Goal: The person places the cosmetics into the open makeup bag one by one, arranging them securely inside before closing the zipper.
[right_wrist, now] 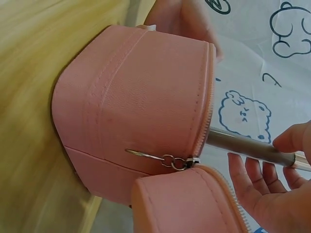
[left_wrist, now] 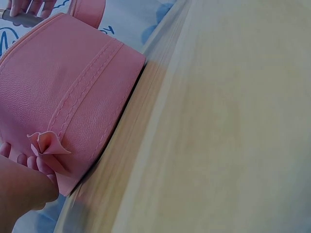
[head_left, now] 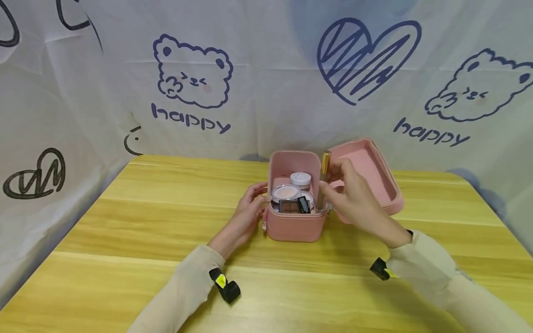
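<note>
An open pink zip makeup case [head_left: 296, 229] stands upright on the table. My right hand [head_left: 351, 196] pinches a slim brownish cosmetic tube [right_wrist: 248, 147] with a gold cap, thumb against fingers. The tube stands upright at the right side of the case, its lower end inside the rim. My left hand [head_left: 247, 215] rests against the case's left side, near a small pink fabric tab [left_wrist: 47, 144]. In the case lie a round clear-lidded compact [head_left: 285, 192], a white round jar [head_left: 300, 179] and a dark eyeshadow palette [head_left: 289, 206] at the front.
The case's pink lid [head_left: 389, 185] hangs swung out to the right, behind my right hand. A metal zipper pull [right_wrist: 146, 154] dangles at the hinge side. The wooden table [head_left: 137, 231] reaches a white printed cloth [head_left: 266, 92] at the back.
</note>
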A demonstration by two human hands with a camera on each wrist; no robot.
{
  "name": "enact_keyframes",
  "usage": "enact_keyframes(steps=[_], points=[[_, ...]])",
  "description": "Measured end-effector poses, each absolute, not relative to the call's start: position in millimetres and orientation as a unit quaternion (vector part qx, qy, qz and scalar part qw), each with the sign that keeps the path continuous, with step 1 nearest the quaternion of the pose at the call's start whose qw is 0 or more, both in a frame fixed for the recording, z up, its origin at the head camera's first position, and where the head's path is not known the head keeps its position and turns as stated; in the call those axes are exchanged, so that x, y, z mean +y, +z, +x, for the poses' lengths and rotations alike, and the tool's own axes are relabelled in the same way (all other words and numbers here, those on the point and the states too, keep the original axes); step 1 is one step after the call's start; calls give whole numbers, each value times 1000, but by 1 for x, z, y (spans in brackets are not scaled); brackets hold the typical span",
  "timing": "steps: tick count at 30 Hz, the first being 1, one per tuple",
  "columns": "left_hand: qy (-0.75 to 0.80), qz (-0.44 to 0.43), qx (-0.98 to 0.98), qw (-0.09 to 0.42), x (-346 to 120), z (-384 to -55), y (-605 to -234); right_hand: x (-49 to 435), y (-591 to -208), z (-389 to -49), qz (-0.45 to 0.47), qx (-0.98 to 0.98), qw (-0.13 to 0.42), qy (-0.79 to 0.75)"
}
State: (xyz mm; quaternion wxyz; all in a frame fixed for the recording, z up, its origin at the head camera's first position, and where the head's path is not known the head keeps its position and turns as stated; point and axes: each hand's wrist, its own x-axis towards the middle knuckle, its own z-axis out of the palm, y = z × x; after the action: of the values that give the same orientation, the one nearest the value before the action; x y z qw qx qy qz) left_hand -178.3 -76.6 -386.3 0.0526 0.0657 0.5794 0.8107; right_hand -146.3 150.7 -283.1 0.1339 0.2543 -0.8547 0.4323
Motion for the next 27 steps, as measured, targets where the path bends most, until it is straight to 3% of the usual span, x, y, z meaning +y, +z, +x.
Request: enact_keyframes(steps=[13, 27], points=[[808, 65, 583, 60, -76, -176, -383, 148, -296, -147, 241, -871, 110, 413], [812, 65, 577, 60, -76, -178, -384, 144, -300, -147, 233, -880, 124, 395]])
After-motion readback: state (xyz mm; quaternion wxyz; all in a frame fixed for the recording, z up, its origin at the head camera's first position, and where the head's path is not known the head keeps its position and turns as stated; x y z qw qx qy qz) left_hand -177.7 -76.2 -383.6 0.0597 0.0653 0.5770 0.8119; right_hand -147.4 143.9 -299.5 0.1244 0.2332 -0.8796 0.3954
